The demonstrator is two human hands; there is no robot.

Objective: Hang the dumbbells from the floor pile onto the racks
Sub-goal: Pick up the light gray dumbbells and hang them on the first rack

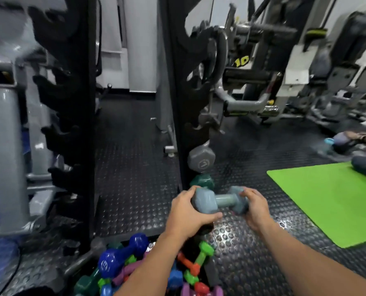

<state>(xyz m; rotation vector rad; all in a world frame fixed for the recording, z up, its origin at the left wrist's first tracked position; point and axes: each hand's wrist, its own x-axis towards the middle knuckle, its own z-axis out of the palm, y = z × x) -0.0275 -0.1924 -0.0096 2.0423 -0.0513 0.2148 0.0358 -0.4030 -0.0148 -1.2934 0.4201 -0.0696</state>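
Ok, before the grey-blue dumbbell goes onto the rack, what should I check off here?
1. Both hands on the grey-blue dumbbell: ok, left hand grips one head, right hand the other.
2. Dumbbell clear of the floor pile: ok, held above it.
3. Free hooks on the right rack: ok, upper cradles look empty; a grey dumbbell and a green dumbbell fill the lowest.
4. Handle level with an empty cradle: not ok, held lower.
5. Path to the rack open: ok.
6. Weight marking on the held dumbbell: cannot tell.

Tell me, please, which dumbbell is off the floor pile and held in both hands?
The grey-blue dumbbell: left hand and right hand each grip one head.
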